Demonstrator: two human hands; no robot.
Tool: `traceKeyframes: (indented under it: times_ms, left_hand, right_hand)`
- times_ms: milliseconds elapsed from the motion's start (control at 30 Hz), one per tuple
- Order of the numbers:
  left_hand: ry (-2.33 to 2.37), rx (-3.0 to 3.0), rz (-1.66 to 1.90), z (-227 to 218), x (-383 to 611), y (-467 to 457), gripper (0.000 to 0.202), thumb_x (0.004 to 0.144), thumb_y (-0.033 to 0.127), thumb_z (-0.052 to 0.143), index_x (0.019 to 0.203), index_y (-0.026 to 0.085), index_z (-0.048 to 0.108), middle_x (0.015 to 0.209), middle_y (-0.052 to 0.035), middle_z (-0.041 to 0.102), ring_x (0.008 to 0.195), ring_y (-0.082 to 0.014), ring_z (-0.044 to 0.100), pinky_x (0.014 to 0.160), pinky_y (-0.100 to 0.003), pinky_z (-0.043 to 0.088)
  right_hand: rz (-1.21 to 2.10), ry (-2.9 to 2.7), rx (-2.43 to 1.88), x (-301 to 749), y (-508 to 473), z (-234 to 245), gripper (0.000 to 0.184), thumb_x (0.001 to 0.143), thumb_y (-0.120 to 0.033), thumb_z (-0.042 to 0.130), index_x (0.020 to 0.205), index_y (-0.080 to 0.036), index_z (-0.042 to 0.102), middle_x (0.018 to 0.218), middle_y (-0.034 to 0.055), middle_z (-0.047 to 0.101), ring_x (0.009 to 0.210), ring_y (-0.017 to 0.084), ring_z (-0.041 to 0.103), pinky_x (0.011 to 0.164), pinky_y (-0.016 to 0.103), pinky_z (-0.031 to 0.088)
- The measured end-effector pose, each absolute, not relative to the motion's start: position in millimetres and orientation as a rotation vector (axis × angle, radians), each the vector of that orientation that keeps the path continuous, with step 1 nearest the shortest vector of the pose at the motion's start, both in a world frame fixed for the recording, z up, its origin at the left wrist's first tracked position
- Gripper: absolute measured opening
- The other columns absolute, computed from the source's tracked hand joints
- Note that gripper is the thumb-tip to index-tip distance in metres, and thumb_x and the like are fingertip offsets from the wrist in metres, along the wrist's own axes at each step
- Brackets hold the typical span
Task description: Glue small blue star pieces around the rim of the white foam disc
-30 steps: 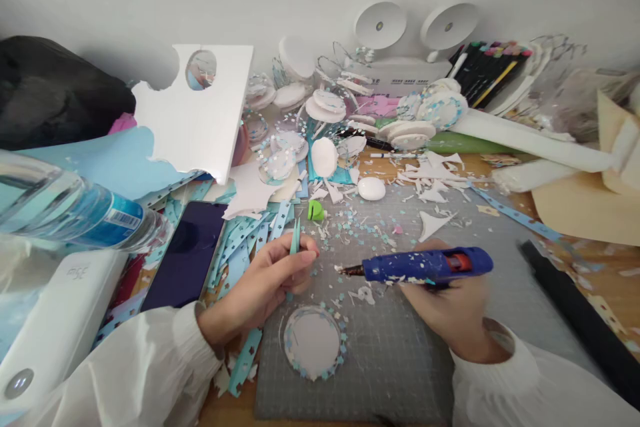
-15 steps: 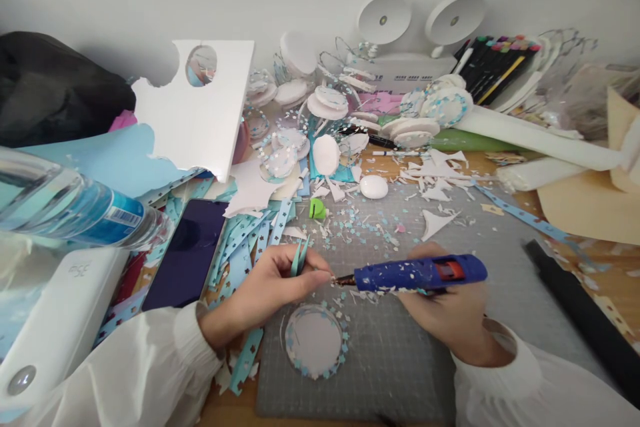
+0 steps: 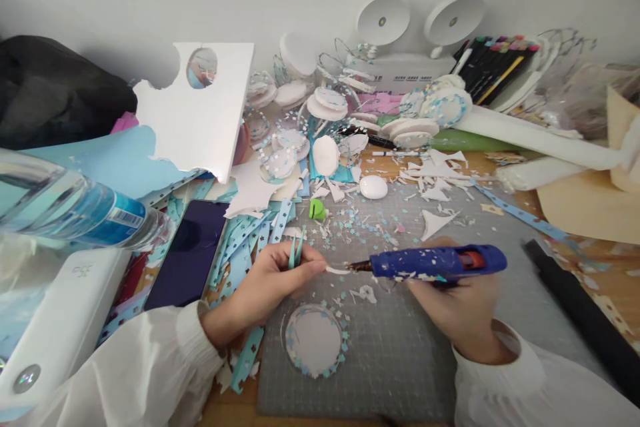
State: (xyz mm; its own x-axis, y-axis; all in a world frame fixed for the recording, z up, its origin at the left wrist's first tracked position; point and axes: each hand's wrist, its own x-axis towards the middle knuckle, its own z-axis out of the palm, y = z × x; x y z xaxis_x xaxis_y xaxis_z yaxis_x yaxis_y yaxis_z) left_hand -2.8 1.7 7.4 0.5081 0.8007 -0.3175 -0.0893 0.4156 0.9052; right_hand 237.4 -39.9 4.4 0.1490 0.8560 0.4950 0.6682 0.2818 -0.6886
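My left hand pinches teal tweezers whose tips point right, toward a thin white strand of glue. My right hand grips a blue glue gun held level, its nozzle aimed left, a short way from the tweezer tips. Below both hands a white disc ringed with small blue stars lies on the grey cutting mat. Whether the tweezers hold a small piece is too small to tell.
Blue punched paper strips, a dark phone, a water bottle and a white box crowd the left. White foam board, several foam discs and scraps lie behind. Markers and a black bar sit right.
The glue gun has pulled back to the right from the tweezer tips, drawing out a thin glue strand. My left hand has stayed nearly in place above the disc.
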Motion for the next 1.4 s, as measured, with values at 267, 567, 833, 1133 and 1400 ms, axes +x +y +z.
traceKeyframes:
  times_ms: [267, 567, 833, 1133, 1400]
  left_hand:
    - [0.876, 0.914, 0.712, 4.5, -1.3, 2.2, 0.029, 0.077, 0.038, 0.074, 0.071, 0.014, 0.058, 0.05, 0.0088, 0.035, 0.044, -0.0035, 0.024, 0.043, -0.018, 0.017]
    - [0.89, 0.883, 0.739, 8.6, -0.6, 2.7, 0.029, 0.074, 0.039, 0.075, 0.071, 0.015, 0.06, 0.049, 0.0083, 0.037, 0.044, -0.0042, 0.024, 0.043, -0.019, 0.017]
    - [0.818, 1.128, 0.606, 12.7, -6.8, 1.5, 0.023, 0.077, 0.037, 0.073, 0.082, 0.015, 0.076, 0.069, -0.0042, 0.067, 0.058, -0.0096, 0.05, 0.053, -0.021, 0.035]
    - [0.775, 1.147, 0.514, 14.7, -8.1, 0.8, 0.016, 0.078, 0.03, 0.073, 0.081, 0.015, 0.076, 0.075, -0.0062, 0.071, 0.065, -0.0122, 0.058, 0.059, -0.021, 0.042]
    - [0.805, 1.124, 0.534, 7.9, -6.4, 0.5, 0.027, 0.077, 0.039, 0.074, 0.076, 0.012, 0.07, 0.058, 0.0013, 0.052, 0.052, -0.007, 0.04, 0.05, -0.02, 0.033]
  right_hand:
    - [0.236, -1.565, -1.47, 237.4, -36.9, 8.2, 0.016, 0.067, -0.015, 0.063, 0.06, -0.023, 0.051, 0.043, -0.0071, 0.05, 0.039, 0.012, 0.051, 0.041, 0.022, 0.042]
    - [0.283, -1.56, -1.387, 234.1, -41.4, 8.5, 0.015, 0.064, -0.017, 0.066, 0.071, -0.023, 0.054, 0.046, -0.0081, 0.051, 0.037, 0.011, 0.048, 0.036, 0.021, 0.04]
    - [0.319, -1.66, -1.319, 235.8, -44.7, 12.4, 0.018, 0.065, -0.018, 0.068, 0.065, -0.025, 0.051, 0.049, -0.0061, 0.053, 0.037, 0.01, 0.047, 0.038, 0.022, 0.039]
    - [0.271, -1.735, -1.274, 236.9, -44.6, 11.2, 0.02, 0.068, -0.019, 0.072, 0.067, -0.025, 0.053, 0.05, -0.0065, 0.055, 0.038, 0.009, 0.049, 0.04, 0.023, 0.039]
    - [0.297, -1.718, -1.29, 234.7, -43.2, 14.9, 0.019, 0.069, -0.026, 0.071, 0.065, -0.025, 0.052, 0.048, -0.0065, 0.054, 0.035, 0.009, 0.045, 0.037, 0.024, 0.037]
